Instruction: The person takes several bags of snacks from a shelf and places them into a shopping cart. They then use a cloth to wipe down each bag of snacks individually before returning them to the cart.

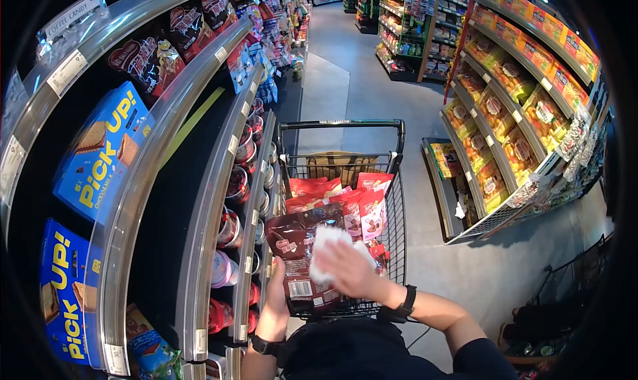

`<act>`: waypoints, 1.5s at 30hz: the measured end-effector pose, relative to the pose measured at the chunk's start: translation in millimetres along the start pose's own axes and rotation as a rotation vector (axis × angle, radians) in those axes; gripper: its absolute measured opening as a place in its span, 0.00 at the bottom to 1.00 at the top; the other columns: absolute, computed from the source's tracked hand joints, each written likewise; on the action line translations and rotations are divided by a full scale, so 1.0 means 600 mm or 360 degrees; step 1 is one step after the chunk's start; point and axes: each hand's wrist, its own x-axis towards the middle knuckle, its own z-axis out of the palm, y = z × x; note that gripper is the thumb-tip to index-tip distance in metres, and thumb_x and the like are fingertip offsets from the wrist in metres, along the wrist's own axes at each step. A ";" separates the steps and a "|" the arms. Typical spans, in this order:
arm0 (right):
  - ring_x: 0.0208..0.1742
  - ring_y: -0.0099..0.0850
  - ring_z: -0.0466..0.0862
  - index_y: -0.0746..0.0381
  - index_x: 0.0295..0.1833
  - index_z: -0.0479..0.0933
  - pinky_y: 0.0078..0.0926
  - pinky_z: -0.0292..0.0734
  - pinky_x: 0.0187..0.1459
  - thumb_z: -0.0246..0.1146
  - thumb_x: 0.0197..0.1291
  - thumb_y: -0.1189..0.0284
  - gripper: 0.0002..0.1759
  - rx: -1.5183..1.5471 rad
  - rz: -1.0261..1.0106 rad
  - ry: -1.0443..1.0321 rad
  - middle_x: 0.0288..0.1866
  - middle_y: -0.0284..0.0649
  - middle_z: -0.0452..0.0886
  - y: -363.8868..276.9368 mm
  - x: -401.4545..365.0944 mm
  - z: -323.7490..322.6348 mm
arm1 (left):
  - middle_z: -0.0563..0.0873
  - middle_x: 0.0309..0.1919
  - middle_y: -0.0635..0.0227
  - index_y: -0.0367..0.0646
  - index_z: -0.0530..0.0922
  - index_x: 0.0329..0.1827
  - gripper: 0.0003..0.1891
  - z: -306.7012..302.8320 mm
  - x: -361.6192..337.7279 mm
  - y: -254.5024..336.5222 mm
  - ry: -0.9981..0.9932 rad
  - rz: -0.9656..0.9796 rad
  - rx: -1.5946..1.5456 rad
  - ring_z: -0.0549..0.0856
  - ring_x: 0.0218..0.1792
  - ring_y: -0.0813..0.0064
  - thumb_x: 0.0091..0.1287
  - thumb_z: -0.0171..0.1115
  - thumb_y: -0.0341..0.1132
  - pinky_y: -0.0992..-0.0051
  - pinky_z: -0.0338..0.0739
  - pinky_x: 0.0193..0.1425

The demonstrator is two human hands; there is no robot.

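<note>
A dark brown candy bag [292, 246] with a barcode is held over the shopping cart [403, 227]. My left hand [276, 292] grips the bag along its left edge, thumb on the front. Against the bag's front my right hand [351, 267] presses a crumpled white cloth [330, 237], which hides part of the print. That hand's fingers lie over the cloth. Several red and pink candy bags [372, 214] fill the cart beyond the brown one.
Shelves on the left hold blue Pick Up! biscuit boxes [103, 151], dark candy bags [149, 61] and tubs of sweets [229, 227]. To the right stands a rack [488, 141] of yellow packets. A tiled aisle floor [335, 81] runs ahead of the cart.
</note>
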 end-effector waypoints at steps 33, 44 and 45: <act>0.53 0.26 0.73 0.69 0.58 0.69 0.26 0.65 0.58 0.49 0.68 0.58 0.26 0.1997 0.1892 0.0184 0.53 0.43 0.76 -0.028 -0.041 0.033 | 0.55 0.70 0.55 0.36 0.57 0.69 0.32 0.078 -0.004 -0.037 -0.0214 0.0968 0.3098 0.52 0.71 0.49 0.65 0.52 0.42 0.43 0.40 0.69; 0.46 0.21 0.77 0.65 0.49 0.75 0.22 0.72 0.49 0.57 0.62 0.75 0.11 0.1872 0.1176 -0.0583 0.45 0.33 0.80 0.011 -0.040 -0.048 | 0.81 0.49 0.59 0.32 0.68 0.60 0.31 -0.021 -0.084 0.055 -0.0322 -0.0087 0.1620 0.78 0.46 0.80 0.54 0.70 0.30 0.77 0.73 0.53; 0.47 0.22 0.77 0.65 0.50 0.75 0.22 0.72 0.49 0.57 0.62 0.75 0.12 0.1658 0.0848 -0.0603 0.46 0.35 0.80 0.004 -0.028 -0.052 | 0.84 0.44 0.63 0.32 0.71 0.58 0.27 -0.022 -0.092 0.046 -0.0333 -0.0164 0.1684 0.79 0.42 0.82 0.55 0.70 0.28 0.78 0.73 0.52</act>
